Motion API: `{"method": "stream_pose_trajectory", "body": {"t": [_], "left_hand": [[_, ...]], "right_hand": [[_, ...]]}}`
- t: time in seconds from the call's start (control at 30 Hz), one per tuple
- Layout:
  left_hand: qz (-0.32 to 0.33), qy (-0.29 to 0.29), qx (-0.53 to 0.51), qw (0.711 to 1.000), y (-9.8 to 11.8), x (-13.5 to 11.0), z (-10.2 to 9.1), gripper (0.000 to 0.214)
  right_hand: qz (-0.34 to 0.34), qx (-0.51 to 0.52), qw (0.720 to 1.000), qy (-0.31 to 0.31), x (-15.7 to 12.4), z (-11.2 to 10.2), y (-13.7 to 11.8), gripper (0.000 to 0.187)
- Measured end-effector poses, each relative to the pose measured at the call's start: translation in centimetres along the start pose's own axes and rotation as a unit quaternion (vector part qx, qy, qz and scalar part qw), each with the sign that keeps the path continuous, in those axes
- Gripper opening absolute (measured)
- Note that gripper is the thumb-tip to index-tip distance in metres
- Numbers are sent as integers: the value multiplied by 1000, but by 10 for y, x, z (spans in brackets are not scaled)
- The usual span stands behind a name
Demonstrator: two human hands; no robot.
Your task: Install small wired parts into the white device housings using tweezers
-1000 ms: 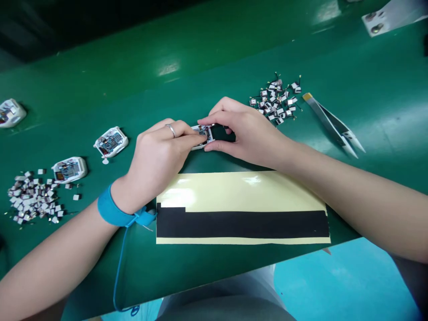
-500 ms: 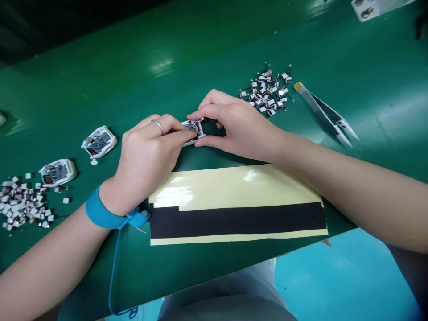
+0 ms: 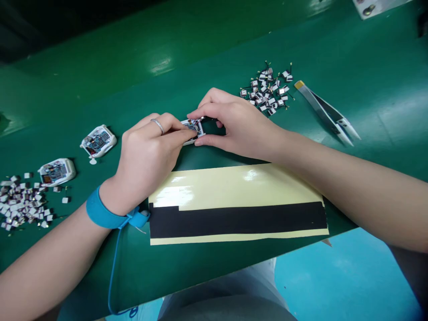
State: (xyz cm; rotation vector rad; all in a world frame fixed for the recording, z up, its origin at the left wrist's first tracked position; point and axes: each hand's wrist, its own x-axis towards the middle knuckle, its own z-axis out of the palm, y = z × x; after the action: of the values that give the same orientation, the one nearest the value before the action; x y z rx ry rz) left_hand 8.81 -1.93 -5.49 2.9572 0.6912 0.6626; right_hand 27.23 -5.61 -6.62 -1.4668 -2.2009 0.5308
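In the head view a small white housing with a circuit board lies between both hands at the middle of the table. My right hand grips its right end, thumb on the near edge and index finger on the far edge. My left hand covers the housing's left part, with its fingertips pressed onto the board; what lies under them is hidden. A ring is on that hand, and a blue wrist strap with a cord circles the wrist.
Two similar housings, one nearer and one farther, lie left, beside a pile of small white parts. Wired parts and tweezers lie right. A yellow sheet with a black strip lies near the table's front edge.
Both hands keep the same hold on the housing. The surroundings shift only very slightly in the view.
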Motion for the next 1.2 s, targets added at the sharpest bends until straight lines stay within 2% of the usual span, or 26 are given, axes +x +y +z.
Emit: {"method": "stream_pose_trajectory", "body": {"t": [0.43,0.87,1.07,1.2], "left_hand": [[-18,-4,4,1000,1,-1,2,15],[-6,-9,38,999,3,3,-2,16],[34,21,34,999,1,5,0,14],[27,29,11,999,2,5,1,14]], "right_hand": [[-1,-1,1000,1,0,1,0,37],[-1,2,1000,-14,0,-2,-1,37],[20,-6,999,-27,0,-4,-4,38],[25,-6,999,-30,0,-4,-4,38]]}}
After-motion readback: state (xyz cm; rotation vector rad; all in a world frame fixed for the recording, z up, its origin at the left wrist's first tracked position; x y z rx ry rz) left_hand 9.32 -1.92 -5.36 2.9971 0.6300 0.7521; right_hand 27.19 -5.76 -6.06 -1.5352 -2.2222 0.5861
